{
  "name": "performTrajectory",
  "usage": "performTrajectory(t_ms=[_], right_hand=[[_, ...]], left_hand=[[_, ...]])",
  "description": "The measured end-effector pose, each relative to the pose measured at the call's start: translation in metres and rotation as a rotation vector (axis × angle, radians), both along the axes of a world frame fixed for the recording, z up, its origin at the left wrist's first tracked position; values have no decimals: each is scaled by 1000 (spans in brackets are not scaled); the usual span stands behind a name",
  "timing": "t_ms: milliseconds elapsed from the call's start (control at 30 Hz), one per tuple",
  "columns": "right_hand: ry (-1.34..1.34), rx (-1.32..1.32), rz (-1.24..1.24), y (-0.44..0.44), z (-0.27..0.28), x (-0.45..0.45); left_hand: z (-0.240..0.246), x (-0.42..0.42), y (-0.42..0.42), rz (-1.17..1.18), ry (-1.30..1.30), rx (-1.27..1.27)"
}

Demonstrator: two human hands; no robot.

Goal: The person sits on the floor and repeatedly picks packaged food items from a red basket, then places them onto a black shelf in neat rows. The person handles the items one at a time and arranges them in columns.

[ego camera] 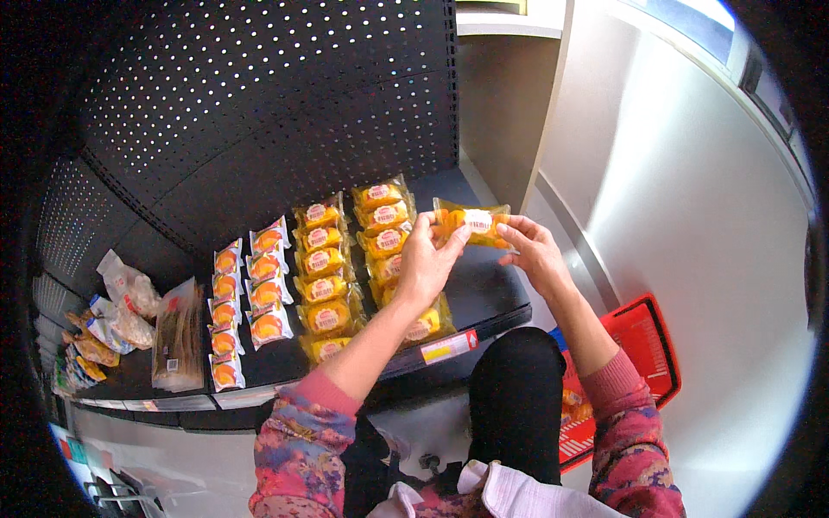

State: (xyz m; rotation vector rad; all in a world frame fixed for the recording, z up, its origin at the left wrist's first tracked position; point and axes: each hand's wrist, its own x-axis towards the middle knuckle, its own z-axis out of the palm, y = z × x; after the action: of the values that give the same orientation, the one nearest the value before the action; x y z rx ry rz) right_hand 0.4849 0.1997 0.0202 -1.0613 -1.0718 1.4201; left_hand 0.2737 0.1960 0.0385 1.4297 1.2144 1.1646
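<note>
Between my two hands I hold a yellow-wrapped packaged bread (478, 221) with a white label. My left hand (431, 249) grips its left end, and my right hand (530, 245) pinches the right end. It is above the right end of a dark metal shelf (482, 281). Just left of it, two rows of similar yellow bread packs (324, 261) run from back to front. My left forearm hides part of the nearer row. Beyond them are two rows of small white packets with orange pictures (265, 267).
A red plastic shopping basket (647, 349) holding orange-yellow packs stands on the floor at right. Flat brown packages (178, 340) and several bagged goods (129, 294) lie on the shelf's left. A perforated back panel (272, 97) rises behind. Price tags (448, 348) line the front edge.
</note>
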Motion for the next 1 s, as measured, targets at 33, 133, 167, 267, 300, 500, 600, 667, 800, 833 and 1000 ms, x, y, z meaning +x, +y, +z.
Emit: performTrajectory(t_ms=[33, 133, 167, 267, 300, 500, 600, 667, 800, 833, 1000], right_hand=[[-5, -32, -15, 11, -2, -2], [-54, -28, -77, 47, -8, -6], [-52, -12, -77, 60, -10, -6], [-150, 12, -103, 100, -17, -8], [-185, 5, -120, 112, -20, -9], [-306, 17, -65, 168, -32, -23], [-293, -13, -51, 180, -36, -30], [-296, -38, -54, 186, -38, -34], [-329, -47, -72, 193, -39, -37], [-335, -31, -61, 193, -40, -38], [-425, -26, -86, 195, -41, -39]], left_hand=[[-1, -1, 9, 6, 36, 12], [-1, -6, 29, 133, 224, 135], [-1, -7, 32, 179, 302, 170], [4, -18, 39, 172, 586, 357], [5, -20, 40, 170, 707, 430], [3, -22, 53, -3, 1022, 424], [-3, -15, 65, -60, 1085, 433], [-6, -11, 74, -63, 1137, 436], [-13, -7, 87, -57, 1205, 389], [-15, -7, 89, -61, 1207, 374], [-23, -10, 95, -76, 1225, 337]])
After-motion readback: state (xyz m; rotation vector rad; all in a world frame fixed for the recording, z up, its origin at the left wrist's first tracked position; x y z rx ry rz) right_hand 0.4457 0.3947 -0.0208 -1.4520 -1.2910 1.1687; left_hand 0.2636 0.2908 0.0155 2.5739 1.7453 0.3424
